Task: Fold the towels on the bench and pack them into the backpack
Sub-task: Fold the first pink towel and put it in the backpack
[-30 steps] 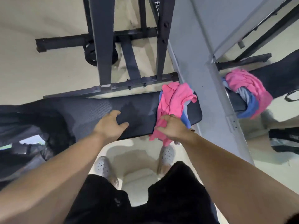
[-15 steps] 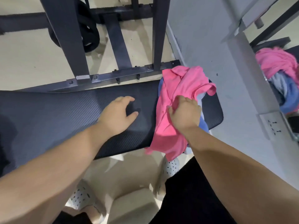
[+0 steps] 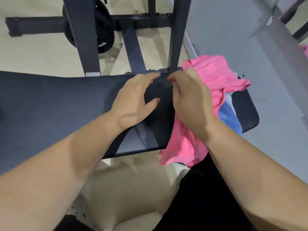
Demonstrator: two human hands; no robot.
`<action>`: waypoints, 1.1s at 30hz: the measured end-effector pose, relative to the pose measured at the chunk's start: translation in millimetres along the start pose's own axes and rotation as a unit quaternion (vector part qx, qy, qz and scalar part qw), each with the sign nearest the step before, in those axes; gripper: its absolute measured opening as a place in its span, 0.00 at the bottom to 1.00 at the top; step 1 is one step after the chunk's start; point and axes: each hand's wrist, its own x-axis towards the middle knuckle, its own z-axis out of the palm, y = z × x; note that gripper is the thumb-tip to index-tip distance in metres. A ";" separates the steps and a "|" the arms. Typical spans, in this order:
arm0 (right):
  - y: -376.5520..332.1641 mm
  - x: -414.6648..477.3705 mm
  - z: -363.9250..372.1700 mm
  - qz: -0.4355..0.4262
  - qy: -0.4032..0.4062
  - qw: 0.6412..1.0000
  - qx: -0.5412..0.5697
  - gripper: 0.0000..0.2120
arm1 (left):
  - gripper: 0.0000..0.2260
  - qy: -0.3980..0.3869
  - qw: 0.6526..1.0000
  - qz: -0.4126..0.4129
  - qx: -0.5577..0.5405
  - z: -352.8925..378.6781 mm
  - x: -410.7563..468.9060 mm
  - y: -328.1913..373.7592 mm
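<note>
Tho piled: 1 pink towel [image 3: 215, 75], 1 blue [image 3: 228, 117]

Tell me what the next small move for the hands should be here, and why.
Probably pull the pink towel leftward onto the bare bench and spread it flat. It lies crumpled at the bench's right end over a blue towel, partly hanging off the near edge. The right hand, fingers curled, is at its left edge; the left hand is open beside it.
</note>
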 end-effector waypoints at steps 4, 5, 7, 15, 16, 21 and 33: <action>-34.2 0.3 -25.8 -0.064 -0.062 0.993 0.072 0.11 | 0.24 -0.001 0.991 0.073 -0.113 -12.3 -0.1 28.3; -42.4 0.7 -33.0 -0.072 -0.079 0.989 0.104 0.10 | 0.20 -0.009 0.983 0.070 -0.169 -17.5 -1.1 38.1; -54.6 2.1 -46.9 -0.077 -0.102 0.977 0.171 0.09 | 0.14 -0.015 0.972 0.050 -0.227 -29.6 -4.4 52.1; -62.8 8.3 -77.1 -0.008 -0.271 0.952 0.139 0.14 | 0.11 0.131 0.956 -0.105 -0.240 -106.2 -36.2 66.3; -61.1 4.6 -74.6 -0.024 -0.350 0.931 0.100 0.17 | 0.11 0.123 0.956 -0.117 -0.239 -120.9 -42.9 66.3; -47.4 -15.3 -51.5 -0.031 -0.597 0.798 0.083 0.11 | 0.11 -0.171 0.944 -0.237 -0.151 -189.2 -82.8 38.1; -21.8 6.2 -27.7 -0.018 -0.548 0.834 0.064 0.13 | 0.19 -0.055 0.892 -0.383 0.234 -216.6 -134.8 -69.0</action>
